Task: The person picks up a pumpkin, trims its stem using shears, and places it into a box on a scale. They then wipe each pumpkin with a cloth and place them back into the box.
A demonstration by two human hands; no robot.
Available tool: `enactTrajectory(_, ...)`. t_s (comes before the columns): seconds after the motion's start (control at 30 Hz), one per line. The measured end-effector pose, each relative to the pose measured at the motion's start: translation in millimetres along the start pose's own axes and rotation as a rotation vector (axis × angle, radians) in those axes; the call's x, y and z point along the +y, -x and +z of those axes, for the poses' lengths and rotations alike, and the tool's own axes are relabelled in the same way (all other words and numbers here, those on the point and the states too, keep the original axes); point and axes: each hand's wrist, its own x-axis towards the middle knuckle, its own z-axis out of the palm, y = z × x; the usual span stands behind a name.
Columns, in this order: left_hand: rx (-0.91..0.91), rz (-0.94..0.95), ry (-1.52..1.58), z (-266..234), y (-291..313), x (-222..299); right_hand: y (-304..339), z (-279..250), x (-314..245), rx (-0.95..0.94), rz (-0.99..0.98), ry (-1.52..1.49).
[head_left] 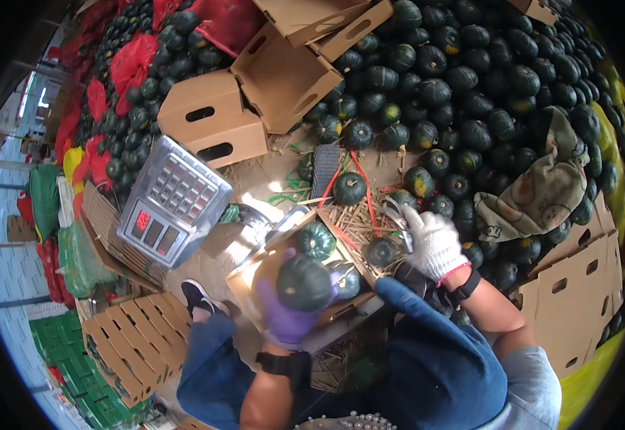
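Observation:
My left hand (287, 315), in a purple glove, is closed around a dark green kabocha squash (304, 284). It holds the squash over an open cardboard box (244, 278), where a striped squash (316, 240) and another squash (348, 284) lie. My right hand (434, 244), in a white knit glove, grips what look like metal clippers (396, 216); their blades are partly hidden. Just left of that hand, a small squash (381, 252) rests on the ground among cut stems (355, 221). A further squash (349, 188) sits beyond the box.
A digital scale console (175, 201) stands left of the box. Open cardboard cartons (277, 79) lie beyond. A large heap of squashes (463, 79) fills the far right, with a cloth (542, 190) on it. Flat cardboard (574, 294) is at right; folded cartons (137, 344) at left.

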Motion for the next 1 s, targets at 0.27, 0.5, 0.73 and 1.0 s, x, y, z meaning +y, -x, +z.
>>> enactTrajectory(0.27,0.829,0.384,-0.902,-40.4,21.9,70.9,20.5,11.5,21.8,0.041,-0.27,0.184)
enactTrajectory(0.5,0.805,0.565,-1.723,-35.1,0.8,33.1,31.6,5.0,-18.0,0.228,-0.429,0.069)
enactTrajectory(0.73,0.22,0.102,-0.935,-14.2,1.5,-37.1,29.2,-17.3,-52.7,0.296,-0.654,-0.028)
enactTrajectory(1.0,-0.269,0.58,-2.537,-36.1,-21.2,-34.0,35.6,17.5,4.0,0.011,-0.273,0.05)
